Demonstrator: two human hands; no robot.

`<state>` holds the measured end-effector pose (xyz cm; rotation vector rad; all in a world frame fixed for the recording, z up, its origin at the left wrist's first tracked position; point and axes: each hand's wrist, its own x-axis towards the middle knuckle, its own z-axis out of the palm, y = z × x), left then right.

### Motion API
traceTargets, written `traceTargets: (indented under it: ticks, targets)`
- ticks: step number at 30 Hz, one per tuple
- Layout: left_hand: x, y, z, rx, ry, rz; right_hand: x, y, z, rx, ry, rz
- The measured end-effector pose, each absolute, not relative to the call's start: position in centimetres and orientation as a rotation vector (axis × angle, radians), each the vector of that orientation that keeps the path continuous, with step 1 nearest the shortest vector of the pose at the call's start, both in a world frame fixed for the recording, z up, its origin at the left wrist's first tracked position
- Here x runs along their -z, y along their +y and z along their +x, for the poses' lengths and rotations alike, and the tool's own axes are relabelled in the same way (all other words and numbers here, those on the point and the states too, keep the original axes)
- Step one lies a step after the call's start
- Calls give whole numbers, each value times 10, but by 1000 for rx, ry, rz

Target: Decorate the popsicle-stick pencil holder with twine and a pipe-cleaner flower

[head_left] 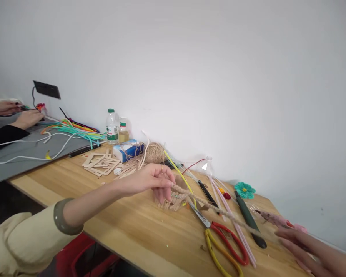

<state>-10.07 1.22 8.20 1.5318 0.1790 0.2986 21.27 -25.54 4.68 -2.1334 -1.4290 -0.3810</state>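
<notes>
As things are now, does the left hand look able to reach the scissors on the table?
Probably yes: the scissors lie nearby, with nothing covering their handles. However, the left hand is pinching a cord, so it would likely need to release that first.

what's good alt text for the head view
The wearer's left hand pinches a tan fibre cord stretched toward the blurred right hand above a pale wooden table. Red-and-yellow-handled metal scissors lie on it, a brown twine ball behind.
</notes>
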Motion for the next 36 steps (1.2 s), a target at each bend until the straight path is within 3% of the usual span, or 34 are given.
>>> traceTargets:
  ticks: [3, 6, 10, 13, 24, 36]
  targets:
    - [-83, -14, -92, -278, 201, 1462, -61, -229, 166, 192, -1614, -2160]
    - [-85, -39, -84, -256, 193, 1385, -75, -203, 100, -229, -1674, -1868]
    - [-79, -50, -83, -334, 180, 1353, -81, -180, 45, -764, -1448, -1604]
    - [-72, -45, -87, -426, 186, 1335, -78, -177, 43, -974, -1303, -1528]
    - [-74, -49, -94, -560, 232, 1707, -80, -179, 45, -1048, -1345, -1632]
    - [-77, -52, -98, -677, 401, 1827, -79, -176, 42, -515, -1611, -1736]
